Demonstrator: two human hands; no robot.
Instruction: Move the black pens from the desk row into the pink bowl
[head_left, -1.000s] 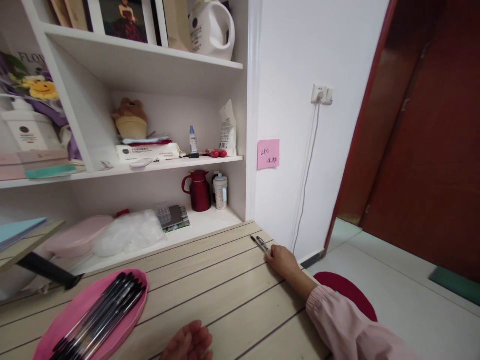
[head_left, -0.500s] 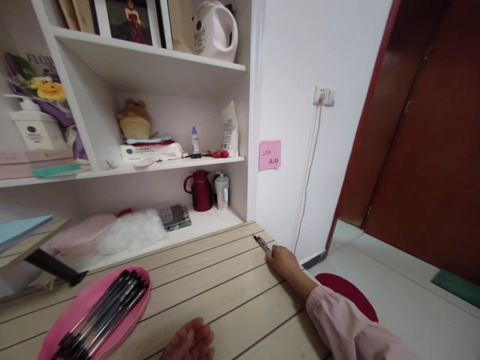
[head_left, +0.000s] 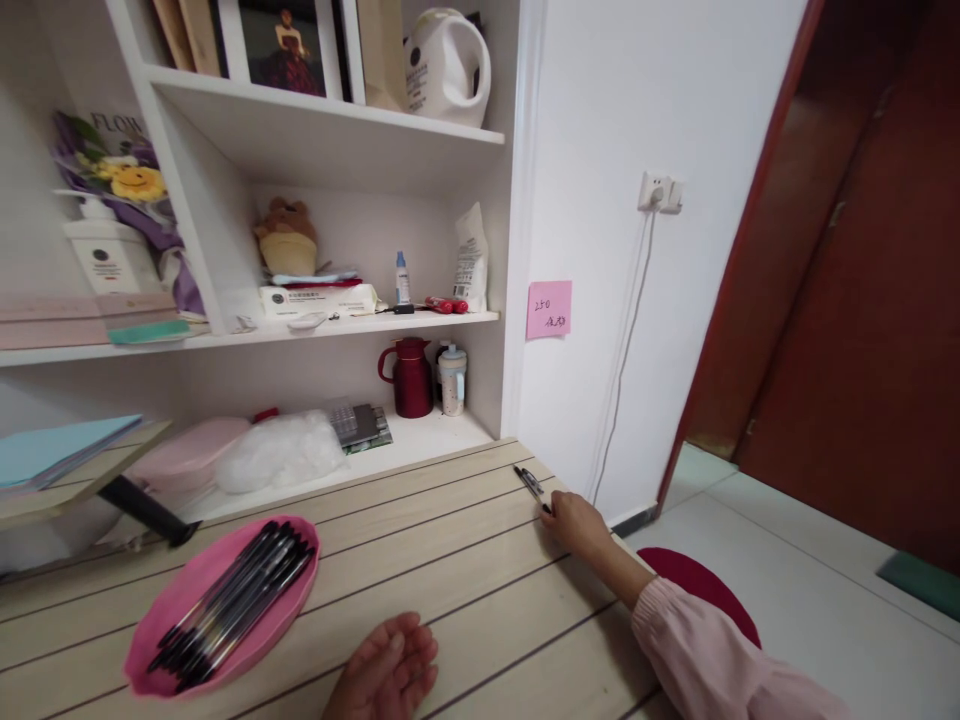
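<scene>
My right hand [head_left: 579, 521] reaches to the far right corner of the wooden table [head_left: 450, 590]. Its fingers are closed around the near end of a black pen [head_left: 531, 485] that lies on the tabletop. My left hand [head_left: 390, 670] rests palm up at the near edge of the table, fingers loosely curled, holding nothing. To its left sits a pink oval tray [head_left: 169, 640] with several black pens [head_left: 232, 603] lying in it.
White shelves behind the table hold a red jug [head_left: 411, 378], a mug, a plastic bag [head_left: 281, 450], a pink lidded box, a plush bear and bottles. A pink note [head_left: 548, 309] sticks on the wall. A red stool [head_left: 701, 585] and a red door [head_left: 862, 300] stand to the right.
The view has shifted slightly so everything sits a little further right in frame. My right hand stays on the pen at the table corner; my left hand stays resting.
</scene>
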